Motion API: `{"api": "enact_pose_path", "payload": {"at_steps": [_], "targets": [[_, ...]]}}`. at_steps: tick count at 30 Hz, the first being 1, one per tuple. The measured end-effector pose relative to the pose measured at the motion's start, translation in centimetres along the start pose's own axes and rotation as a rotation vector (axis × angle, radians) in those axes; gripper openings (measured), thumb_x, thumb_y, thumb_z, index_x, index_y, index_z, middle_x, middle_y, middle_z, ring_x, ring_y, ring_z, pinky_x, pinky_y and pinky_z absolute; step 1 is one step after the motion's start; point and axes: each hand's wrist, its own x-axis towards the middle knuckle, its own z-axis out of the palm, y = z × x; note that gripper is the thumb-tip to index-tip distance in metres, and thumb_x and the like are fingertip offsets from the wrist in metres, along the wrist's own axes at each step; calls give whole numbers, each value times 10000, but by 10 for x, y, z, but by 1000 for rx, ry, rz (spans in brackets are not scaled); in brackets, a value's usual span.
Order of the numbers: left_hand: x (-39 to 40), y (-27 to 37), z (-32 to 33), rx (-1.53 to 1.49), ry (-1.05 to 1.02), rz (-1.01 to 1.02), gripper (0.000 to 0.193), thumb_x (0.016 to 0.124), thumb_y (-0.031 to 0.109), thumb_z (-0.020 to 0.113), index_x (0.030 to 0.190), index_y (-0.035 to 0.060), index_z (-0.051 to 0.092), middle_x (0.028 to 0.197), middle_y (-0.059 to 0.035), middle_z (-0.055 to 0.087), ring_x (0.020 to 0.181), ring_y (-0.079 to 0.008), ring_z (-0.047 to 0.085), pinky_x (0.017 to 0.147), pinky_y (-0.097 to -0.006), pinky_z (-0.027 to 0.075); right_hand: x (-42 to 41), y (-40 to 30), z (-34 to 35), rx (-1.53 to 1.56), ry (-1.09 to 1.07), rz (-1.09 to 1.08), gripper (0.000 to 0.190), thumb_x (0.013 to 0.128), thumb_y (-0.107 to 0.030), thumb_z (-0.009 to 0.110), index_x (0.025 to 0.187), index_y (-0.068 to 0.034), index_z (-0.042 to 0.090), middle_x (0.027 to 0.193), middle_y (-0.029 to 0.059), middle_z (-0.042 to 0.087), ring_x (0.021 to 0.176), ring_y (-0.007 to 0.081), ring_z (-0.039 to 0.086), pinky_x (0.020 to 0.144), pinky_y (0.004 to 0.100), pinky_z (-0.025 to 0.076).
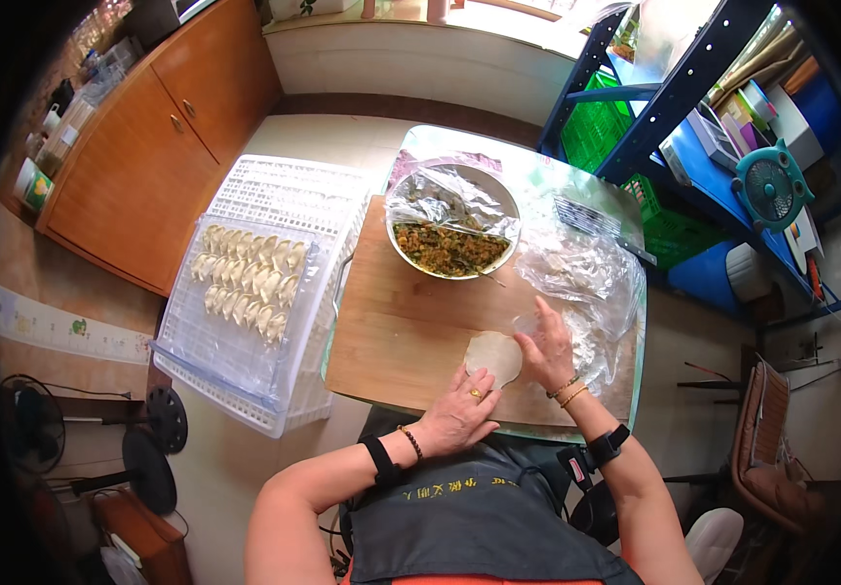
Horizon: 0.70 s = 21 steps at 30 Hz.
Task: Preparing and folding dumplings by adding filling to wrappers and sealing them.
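Note:
A round, pale dough wrapper (495, 357) lies flat on the wooden board (391, 344), near its front edge. My left hand (462, 411) rests palm down, its fingertips touching the wrapper's lower left edge. Just right of the wrapper is my right hand (548, 347), thumb by the wrapper's edge and forefinger pointing away from me. A faint, translucent pale thing (524, 322) shows by the right thumb and forefinger; whether it is gripped is unclear. Beyond the hands stands a metal bowl (514, 241) of chopped filling (449, 250), half covered by clear plastic film (442, 194).
Crumpled plastic (581, 274) and white flour (587, 347) lie at the board's right, near a slotted metal tool (599, 223). Rows of folded dumplings (248, 274) sit on a clear tray (186, 314) atop a white basket (292, 186). A blue shelf (683, 95) stands right.

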Motion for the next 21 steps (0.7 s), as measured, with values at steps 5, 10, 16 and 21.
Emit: {"api": "enact_pose_path", "payload": {"at_steps": [5,10,16,21], "targets": [[-6,-2,-2,67,-6,19,541,821,356,568,1196,-19,462,1255,-197,433,1250,-334,346,1072,-517,184,-23,-46,16,-259,-118,-345,688,711,-287,700,1287,-47,410,1107,129,535,994,312,511,834,415,386],[-6,-6,-4,44,11,25,544,806,324,602,1211,-10,456,1272,-191,424,1265,-340,335,1056,-535,205,12,-25,13,-180,-34,-67,738,726,-363,695,1311,-56,366,1089,130,533,1009,286,512,860,429,359],[-12,-17,-20,60,-45,-88,538,809,322,600,1210,-7,455,1276,-171,428,1258,-321,352,1063,-514,207,2,-22,12,-50,-52,-125,689,749,-297,679,1316,-59,368,1125,140,526,1031,302,497,864,424,362],[-24,-29,-23,138,9,-52,529,835,354,557,1198,-18,462,1274,-184,430,1259,-323,344,1062,-498,214,-10,-41,24,-293,-85,-307,722,727,-322,695,1316,-63,369,1089,129,532,1006,305,503,836,426,377]]}}
